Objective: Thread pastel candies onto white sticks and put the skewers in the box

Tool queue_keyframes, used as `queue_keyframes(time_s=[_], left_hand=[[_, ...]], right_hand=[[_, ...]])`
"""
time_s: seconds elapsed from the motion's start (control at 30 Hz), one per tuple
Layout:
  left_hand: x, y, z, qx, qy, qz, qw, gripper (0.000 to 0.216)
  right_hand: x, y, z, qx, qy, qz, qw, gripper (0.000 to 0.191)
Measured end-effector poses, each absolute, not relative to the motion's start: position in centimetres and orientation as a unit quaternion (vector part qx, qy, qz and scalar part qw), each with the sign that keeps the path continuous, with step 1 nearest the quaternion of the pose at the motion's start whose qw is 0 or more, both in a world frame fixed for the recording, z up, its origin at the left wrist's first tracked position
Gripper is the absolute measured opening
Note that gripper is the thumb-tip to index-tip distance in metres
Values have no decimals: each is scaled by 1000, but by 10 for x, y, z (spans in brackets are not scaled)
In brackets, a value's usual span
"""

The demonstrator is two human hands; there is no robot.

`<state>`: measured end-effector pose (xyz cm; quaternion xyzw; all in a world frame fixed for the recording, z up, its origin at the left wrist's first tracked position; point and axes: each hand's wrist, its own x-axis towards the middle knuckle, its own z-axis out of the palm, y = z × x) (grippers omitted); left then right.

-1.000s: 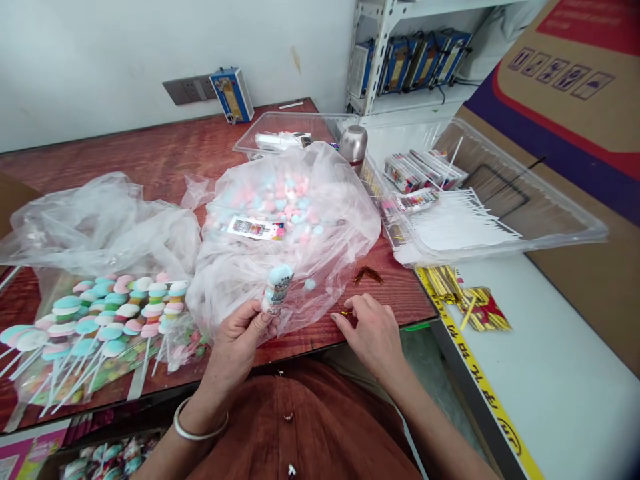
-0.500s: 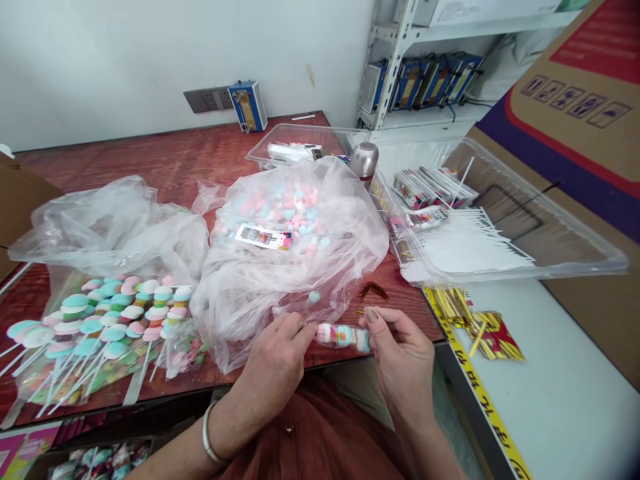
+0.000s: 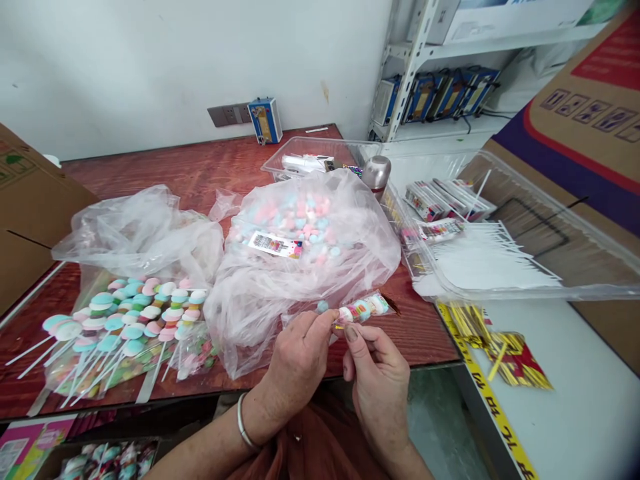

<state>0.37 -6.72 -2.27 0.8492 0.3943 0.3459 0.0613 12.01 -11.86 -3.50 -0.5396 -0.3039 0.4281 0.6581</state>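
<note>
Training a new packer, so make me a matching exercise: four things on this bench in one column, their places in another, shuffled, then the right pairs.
Things
1. wrapped candy stick
2. finished lollipops
3. white sticks
4. blue box

Places
A. in the clear tray at the right
B. against the wall by the socket
C. pinched between the left hand and the right hand
D. laid out at the table's left

Pairs: 1-C, 2-D, 3-A, 4-B

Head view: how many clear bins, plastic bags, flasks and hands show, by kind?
Clear bins: 2, a near bin and a far bin
Plastic bags: 2, a candy bag and a crumpled bag
Flasks: 1, a flask
Hands: 2, left hand and right hand, both pinching one wrapped candy stick
Total: 7
</note>
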Motion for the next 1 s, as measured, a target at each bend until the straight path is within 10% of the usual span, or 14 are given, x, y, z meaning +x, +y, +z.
queue_keyframes(time_s=[0.6, 0.8, 1.0], left_hand=[[1, -64, -35, 836, 367, 393, 112, 45], [18, -58, -20, 612, 480, 423, 465, 15], [34, -58, -23, 266, 398, 407, 778, 31]], right_hand=[[119, -106, -23, -468, -149, 537, 687, 24], [116, -104, -42, -502, -213, 468, 695, 25], [120, -100, -52, -577, -332, 375, 645, 17]])
